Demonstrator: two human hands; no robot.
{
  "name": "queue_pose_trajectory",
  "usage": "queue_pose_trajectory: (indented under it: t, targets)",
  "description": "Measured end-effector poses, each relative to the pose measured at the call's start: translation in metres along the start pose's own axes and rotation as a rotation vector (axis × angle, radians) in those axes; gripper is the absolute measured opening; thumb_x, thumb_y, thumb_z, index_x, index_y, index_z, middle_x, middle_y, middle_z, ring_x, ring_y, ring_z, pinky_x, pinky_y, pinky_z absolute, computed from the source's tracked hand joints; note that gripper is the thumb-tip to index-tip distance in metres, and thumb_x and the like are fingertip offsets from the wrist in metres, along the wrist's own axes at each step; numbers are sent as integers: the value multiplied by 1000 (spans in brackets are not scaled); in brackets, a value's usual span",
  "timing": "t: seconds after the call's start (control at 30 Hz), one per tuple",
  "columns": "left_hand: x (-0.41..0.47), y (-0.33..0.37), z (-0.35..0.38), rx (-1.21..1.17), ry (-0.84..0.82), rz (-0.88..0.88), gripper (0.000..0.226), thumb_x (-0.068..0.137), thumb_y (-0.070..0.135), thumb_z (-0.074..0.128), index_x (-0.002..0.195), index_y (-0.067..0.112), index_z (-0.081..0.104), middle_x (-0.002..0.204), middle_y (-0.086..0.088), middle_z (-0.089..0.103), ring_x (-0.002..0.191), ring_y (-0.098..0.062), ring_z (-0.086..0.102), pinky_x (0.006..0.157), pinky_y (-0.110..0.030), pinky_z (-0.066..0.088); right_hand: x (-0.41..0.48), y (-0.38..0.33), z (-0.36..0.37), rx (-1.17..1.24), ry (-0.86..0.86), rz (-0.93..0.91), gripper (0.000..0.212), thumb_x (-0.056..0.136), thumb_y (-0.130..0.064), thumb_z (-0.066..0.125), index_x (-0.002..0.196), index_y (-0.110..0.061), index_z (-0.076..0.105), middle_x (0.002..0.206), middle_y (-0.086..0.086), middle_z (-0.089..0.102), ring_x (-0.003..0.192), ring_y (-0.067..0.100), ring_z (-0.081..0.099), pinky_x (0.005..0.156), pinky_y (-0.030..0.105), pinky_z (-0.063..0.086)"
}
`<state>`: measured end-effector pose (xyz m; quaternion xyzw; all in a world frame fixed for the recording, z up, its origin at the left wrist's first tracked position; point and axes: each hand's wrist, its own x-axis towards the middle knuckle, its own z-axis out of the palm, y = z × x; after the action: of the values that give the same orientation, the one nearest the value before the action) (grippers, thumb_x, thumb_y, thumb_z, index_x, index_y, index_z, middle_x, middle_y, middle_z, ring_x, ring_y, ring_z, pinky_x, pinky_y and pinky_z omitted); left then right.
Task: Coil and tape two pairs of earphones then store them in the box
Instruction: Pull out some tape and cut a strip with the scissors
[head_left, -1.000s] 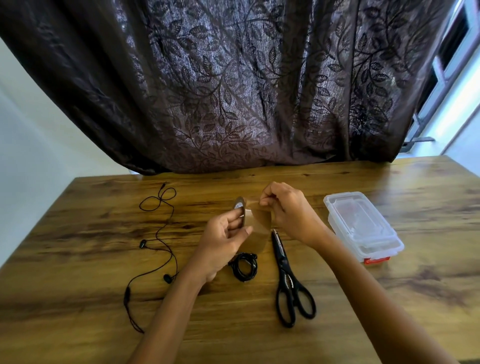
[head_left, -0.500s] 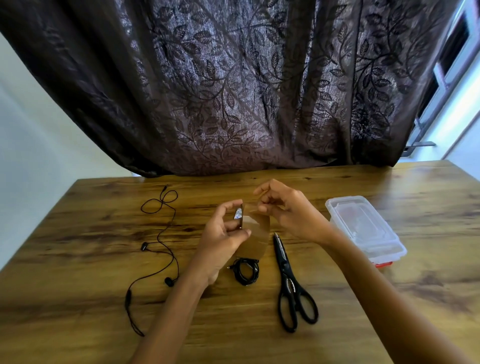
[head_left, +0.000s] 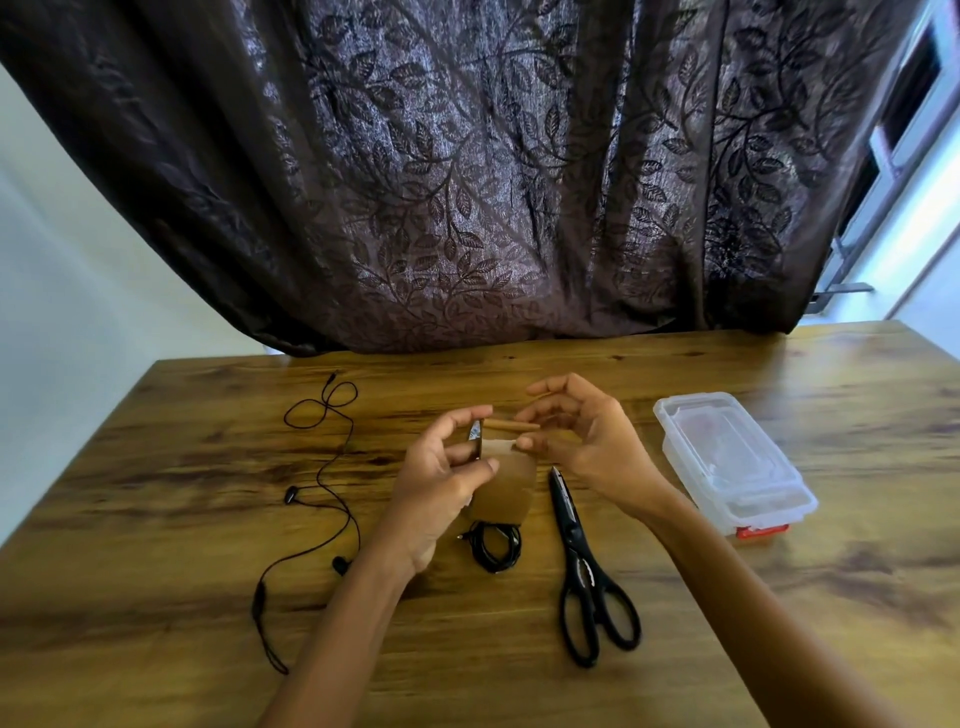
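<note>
wooden table (head_left: 779, 597), dark leafy curtain (head_left: 467, 182)

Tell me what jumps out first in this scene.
Both hands meet mid-table: the left hand holds a brown tape roll while the right hand picks at its end. Black scissors lie right of a coiled earphone; another earphone sprawls uncoiled at left.

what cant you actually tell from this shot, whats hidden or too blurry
- Head view: the tape roll is partly covered by the left hand; its free end is blurred.
- Whether the right hand grips the tape: fingertips blurred.
- The coiled earphones: top edge hidden behind the roll, so any tape on them is unclear.
- The box: lid on, contents indistinct through the plastic.
</note>
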<state>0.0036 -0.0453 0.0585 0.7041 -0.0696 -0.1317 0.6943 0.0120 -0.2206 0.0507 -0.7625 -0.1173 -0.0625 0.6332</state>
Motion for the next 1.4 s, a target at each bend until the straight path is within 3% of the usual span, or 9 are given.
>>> queue_pose_trajectory:
  t: [0.1,0.23,0.53,0.63,0.8,0.9,1.03,1.23,1.4]
  targets:
    - [-1,-1,0,-27,-9,6,47,84,-8,57,117,26,56,96,-19,71,84,-27,62,75,-36,50,-3,4,5,62,113,-18,34,73,-6,74,102,-15,57,81,2,72,80,14,68,77,34,54]
    - [-1,-2,3,-29,-36,18,48,85,-9,56,121,22,53,97,-14,72,87,-23,65,75,-26,54,-2,2,9,206,189,-9,39,76,9,66,100,-14,45,71,-1,72,75,13,68,67,25,56]
    - [-3,-5,11,-48,-40,73,63,83,-13,55,130,28,46,99,-5,73,94,-12,68,75,-16,51,5,-4,17,423,421,12,39,82,13,57,89,-18,33,70,0,65,68,7,63,65,17,52]
    - [-3,-4,11,-83,-15,57,59,83,-13,55,123,30,51,96,-7,73,86,-12,69,66,-15,51,6,-7,19,372,403,-7,40,82,14,57,87,-18,33,72,2,63,67,7,62,67,18,51]
    - [0,6,7,-93,-3,-24,30,86,0,53,104,22,59,77,-1,69,74,-15,63,56,-24,50,5,-13,22,251,290,-79,37,82,13,57,89,-16,36,75,2,62,73,7,64,71,20,52]
    - [4,10,8,-113,58,-57,11,91,20,54,95,21,64,76,1,69,74,-20,64,64,-33,51,2,-16,24,197,271,-99,36,81,13,58,90,-16,38,78,2,64,77,7,65,74,19,51]
    - [7,9,9,-9,133,2,27,76,51,60,89,29,69,85,-1,72,89,-23,67,82,-42,51,-3,-19,23,159,240,-92,35,81,12,59,92,-15,40,81,3,64,78,9,64,74,22,53]
    - [5,7,12,-13,257,95,7,83,32,63,84,27,69,72,6,72,69,-7,67,66,-25,53,-4,-24,19,287,170,37,37,78,7,65,99,-15,44,82,3,68,78,12,66,73,24,54]
    - [3,8,15,-46,339,138,12,87,30,59,81,27,69,71,7,70,63,-5,63,55,-21,52,-9,-27,14,648,137,155,37,75,-15,63,108,-7,48,97,8,68,91,16,65,80,26,54]
